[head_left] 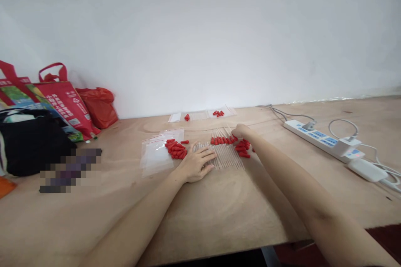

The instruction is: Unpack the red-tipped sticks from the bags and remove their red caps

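My left hand lies with fingers spread over a layer of thin clear glass tubes. Its wrist side is next to a heap of red rubber dropper bulbs. Beyond the tubes, a row of glass droppers has red bulbs toward me and thin stems pointing away. At that row's right end my right hand is closed, its fingertips pinching a red bulb; the fingers are partly hidden. More loose red bulbs lie just below the right hand.
Flat clear zip bags lie left of the heap. Near the wall are clear bags holding red-bulbed pieces. A white power strip with chargers and cables stands right. Shopping bags and a black bag stand left.
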{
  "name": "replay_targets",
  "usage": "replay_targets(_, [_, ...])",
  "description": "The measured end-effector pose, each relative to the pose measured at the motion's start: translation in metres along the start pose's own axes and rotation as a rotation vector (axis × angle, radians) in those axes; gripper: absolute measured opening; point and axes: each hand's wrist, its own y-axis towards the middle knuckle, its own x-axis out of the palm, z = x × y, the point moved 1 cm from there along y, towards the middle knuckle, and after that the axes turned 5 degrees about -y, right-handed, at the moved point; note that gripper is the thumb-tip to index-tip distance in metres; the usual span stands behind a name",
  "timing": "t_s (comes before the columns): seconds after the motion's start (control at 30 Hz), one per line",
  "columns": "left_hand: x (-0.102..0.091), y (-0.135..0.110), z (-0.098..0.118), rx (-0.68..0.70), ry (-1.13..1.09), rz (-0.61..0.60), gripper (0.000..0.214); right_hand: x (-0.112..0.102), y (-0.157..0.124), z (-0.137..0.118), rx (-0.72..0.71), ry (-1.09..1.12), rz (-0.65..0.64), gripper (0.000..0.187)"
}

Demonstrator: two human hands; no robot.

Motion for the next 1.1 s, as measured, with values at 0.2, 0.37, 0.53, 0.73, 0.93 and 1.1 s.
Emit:
replay_targets(0.2, [-0.003, -0.002, 0.003, -0.076, 0.071, 0.208, 0.045, -0.017, -0.048, 0.009, -0.083, 0.109, 0.018, 0.023])
replay_targets(0.37, [-0.002, 0.003, 0.017, -0.102, 0.215, 0.478, 0.039, 0.003, -0.103, 0.016, -0.502, 0.137, 0.229, 0.007])
replay_targets(0.53, [0.004, 0.006, 0.032, 0.063, 0.275, 0.473, 0.024, 0.023, -0.13, 0.011, -0.697, 0.206, 0.263, 0.01])
replay_targets(0.73, [0.009, 0.004, 0.034, 0.088, 0.305, 0.481, 0.016, 0.025, -0.139, 0.01, -0.814, 0.068, 0.373, 0.018])
replay_targets(0.93, [0.004, -0.003, 0.037, 0.109, 0.34, 0.498, 0.022, 0.024, -0.139, 0.015, -0.93, -0.081, 0.556, 0.02])
replay_targets(1.1, [0.002, -0.008, 0.038, 0.127, 0.329, 0.512, 0.022, 0.018, -0.141, 0.013, -0.995, -0.103, 0.511, 0.023])
